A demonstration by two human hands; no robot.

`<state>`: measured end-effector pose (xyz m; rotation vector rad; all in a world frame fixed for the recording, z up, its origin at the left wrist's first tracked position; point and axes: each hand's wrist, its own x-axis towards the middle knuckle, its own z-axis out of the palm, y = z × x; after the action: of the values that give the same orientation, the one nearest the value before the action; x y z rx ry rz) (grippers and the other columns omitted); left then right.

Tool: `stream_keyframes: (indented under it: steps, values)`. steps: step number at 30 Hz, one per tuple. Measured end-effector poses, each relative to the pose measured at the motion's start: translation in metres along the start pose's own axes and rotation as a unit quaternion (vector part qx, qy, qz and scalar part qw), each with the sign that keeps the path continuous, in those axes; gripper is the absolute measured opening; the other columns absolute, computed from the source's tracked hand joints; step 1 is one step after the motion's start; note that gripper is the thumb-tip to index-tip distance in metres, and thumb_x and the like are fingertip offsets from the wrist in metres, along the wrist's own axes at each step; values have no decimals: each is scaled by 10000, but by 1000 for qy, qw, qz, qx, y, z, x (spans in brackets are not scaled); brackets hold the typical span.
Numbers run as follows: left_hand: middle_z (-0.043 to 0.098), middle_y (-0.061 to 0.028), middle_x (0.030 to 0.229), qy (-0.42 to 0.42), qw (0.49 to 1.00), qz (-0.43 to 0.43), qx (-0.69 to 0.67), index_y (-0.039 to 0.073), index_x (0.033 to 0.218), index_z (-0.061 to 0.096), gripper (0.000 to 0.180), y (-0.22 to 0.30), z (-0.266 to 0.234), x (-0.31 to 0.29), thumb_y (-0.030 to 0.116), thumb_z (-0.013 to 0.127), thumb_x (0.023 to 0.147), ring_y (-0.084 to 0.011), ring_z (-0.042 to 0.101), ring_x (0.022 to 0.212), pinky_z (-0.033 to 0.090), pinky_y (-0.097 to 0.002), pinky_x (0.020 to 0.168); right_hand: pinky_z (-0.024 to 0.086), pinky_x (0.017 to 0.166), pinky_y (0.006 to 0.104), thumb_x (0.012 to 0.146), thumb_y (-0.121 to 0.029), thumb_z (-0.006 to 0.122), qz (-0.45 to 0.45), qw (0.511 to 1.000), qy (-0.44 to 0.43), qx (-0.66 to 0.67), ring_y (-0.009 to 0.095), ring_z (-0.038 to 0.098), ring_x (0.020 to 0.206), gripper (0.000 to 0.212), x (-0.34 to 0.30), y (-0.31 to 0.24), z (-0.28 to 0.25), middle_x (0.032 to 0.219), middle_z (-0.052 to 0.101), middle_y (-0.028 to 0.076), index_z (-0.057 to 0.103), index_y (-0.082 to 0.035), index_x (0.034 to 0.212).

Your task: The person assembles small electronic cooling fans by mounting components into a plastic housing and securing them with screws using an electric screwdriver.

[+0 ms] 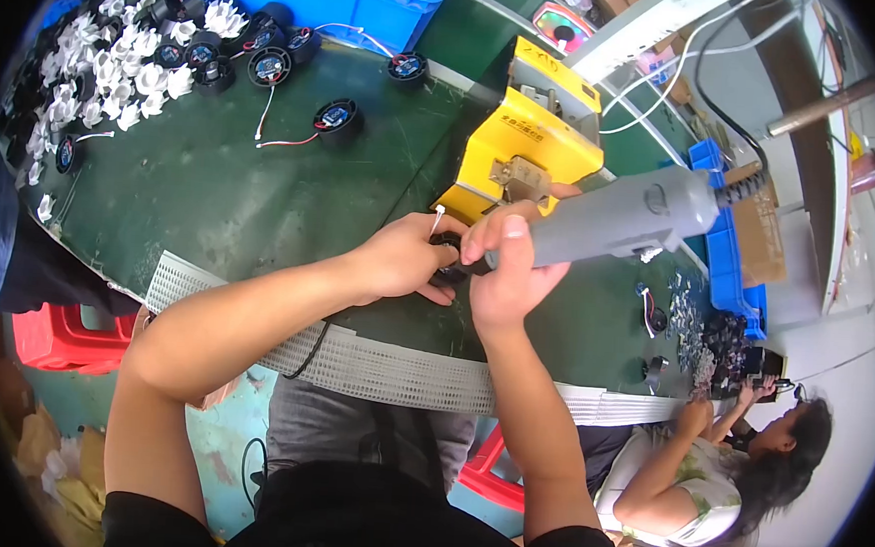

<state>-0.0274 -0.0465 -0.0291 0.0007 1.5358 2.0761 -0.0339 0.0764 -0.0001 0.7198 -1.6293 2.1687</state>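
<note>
My right hand [505, 278] is wrapped round the front end of a grey electric screwdriver [611, 219], which lies tilted with its cable end up to the right. The screwdriver's tip points at a small round black part [450, 272] just above the bench; whether it touches a screw is hidden by the fingers. My left hand [398, 258] grips that black part from the left, and a short wire with a white plug [439, 211] sticks up beside it. Just beyond both hands stands a yellow screw feeder [526, 129].
White plastic pieces [119, 69] and round black units with wires [337, 117] lie at the far left, near a blue bin [344, 7]. A perforated white strip [401, 372] lines the bench's near edge. At the right a co-worker [685, 479] sits by piled small parts [690, 319].
</note>
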Motion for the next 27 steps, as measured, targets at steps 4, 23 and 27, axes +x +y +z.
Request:
stream_keyframes:
  steps: [4,23,27]
  values:
    - [598,-147,1073,-18,999,21,-19,0,1201,518,260,-11,-5,6,142,514,984,-219,663,810,616,-369,714,465,562,260,885,11,586,82,996,24,37,106,545,604,504,-7,-3,1,784,552,40,343,-5,1327]
    - [403,-172,1426,521,535,409,525,76,1356,452,583,72,-66,-32,81,661,812,-392,477,1244,459,-454,979,490,922,465,849,-222,636,288,557,-3,-779,385,616,1051,376,-4,-62,-347,1151,625,191,605,-99,1204]
    - [632,-118,1074,211,614,547,528,68,1060,632,336,44,-20,-29,60,688,728,-324,624,986,526,-416,839,509,821,302,876,-217,687,260,807,24,-530,183,658,907,435,-23,-69,-232,997,681,111,576,-20,1248]
